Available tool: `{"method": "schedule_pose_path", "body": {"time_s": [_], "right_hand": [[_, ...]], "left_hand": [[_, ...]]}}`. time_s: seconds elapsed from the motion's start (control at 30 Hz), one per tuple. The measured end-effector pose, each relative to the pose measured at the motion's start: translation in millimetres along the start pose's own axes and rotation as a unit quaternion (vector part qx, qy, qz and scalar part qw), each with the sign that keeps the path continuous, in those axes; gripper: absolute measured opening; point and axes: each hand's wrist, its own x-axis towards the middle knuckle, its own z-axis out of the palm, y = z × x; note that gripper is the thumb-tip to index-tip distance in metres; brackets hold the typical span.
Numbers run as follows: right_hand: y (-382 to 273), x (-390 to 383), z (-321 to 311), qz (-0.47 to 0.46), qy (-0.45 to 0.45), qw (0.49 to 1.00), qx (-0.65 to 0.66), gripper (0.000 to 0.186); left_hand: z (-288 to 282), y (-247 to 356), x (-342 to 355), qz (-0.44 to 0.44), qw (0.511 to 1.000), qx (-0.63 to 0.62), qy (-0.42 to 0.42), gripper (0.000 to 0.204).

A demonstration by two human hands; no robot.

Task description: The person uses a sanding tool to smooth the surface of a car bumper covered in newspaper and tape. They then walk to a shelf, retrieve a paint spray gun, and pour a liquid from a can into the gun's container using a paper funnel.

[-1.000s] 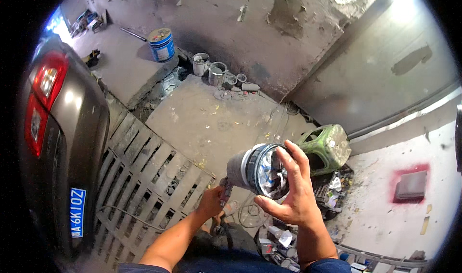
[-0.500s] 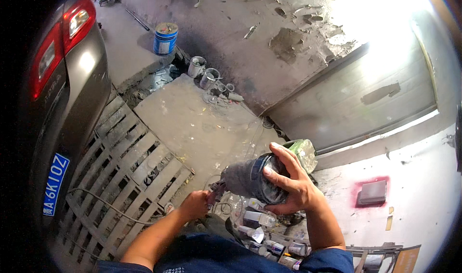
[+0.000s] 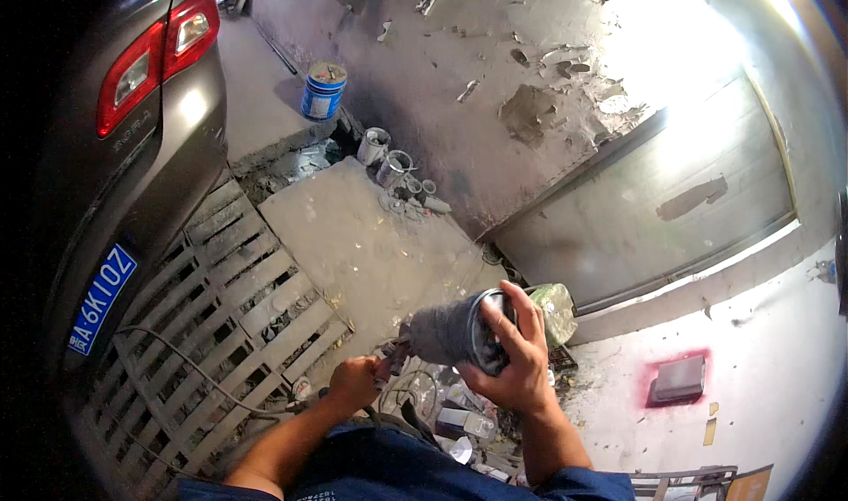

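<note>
My left hand [image 3: 355, 383] is closed around the handle end of a paint-caked spray gun [image 3: 394, 352]. The gun's large dark grey cup [image 3: 444, 331] lies tilted on its side in front of me, its round lid end facing right. Over that lid my right hand [image 3: 521, 360] is wrapped, fingers at the far rim and thumb below. Part of the lid is hidden by the fingers. The gun's nozzle and trigger are too small and blurred to make out.
A dark car [image 3: 190, 112] stands at the left beside a slatted floor grate [image 3: 256, 280] crossed by a hose [image 3: 190, 364]. A blue bucket [image 3: 323, 93] and grey cans [image 3: 394, 169] sit by the far wall. Close by are a greenish container [image 3: 555, 315] and boxes [image 3: 465, 423].
The view has shifted slightly. My right hand and the cup have moved a little left and down, while the left hand keeps its grip on the handle.
</note>
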Motion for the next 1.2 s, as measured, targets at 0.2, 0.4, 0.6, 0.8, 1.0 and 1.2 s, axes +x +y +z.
{"method": "schedule_pose_path", "body": {"time_s": [0.2, 0.4, 0.6, 0.8, 1.0, 1.2], "right_hand": [[27, -31, -10, 0.093, -0.008, 0.996, 0.002, 0.091], [60, -16, -59, -0.242, -0.146, 0.958, 0.047, 0.095], [24, -31, -35, -0.057, -0.083, 0.995, -0.008, 0.089], [15, -2, -39, -0.292, -0.13, 0.946, 0.047, 0.083], [-51, -18, -13, -0.224, 0.008, 0.973, 0.059, 0.072], [-77, -12, 20, -0.254, -0.044, 0.896, 0.362, 0.092]], "left_hand": [[39, 10, 4, 0.011, 0.999, -0.044, 0.013, 0.005], [55, 48, -15, -0.005, 0.996, -0.083, -0.029, 0.016], [82, 57, -36, -0.16, 0.983, -0.06, 0.063, 0.017], [64, 61, -59, -0.09, 0.984, -0.023, 0.15, 0.021], [31, 63, -91, -0.117, 0.973, 0.029, 0.196, 0.021], [-9, 49, -147, -0.137, 0.962, -0.005, 0.236, 0.023]]}}
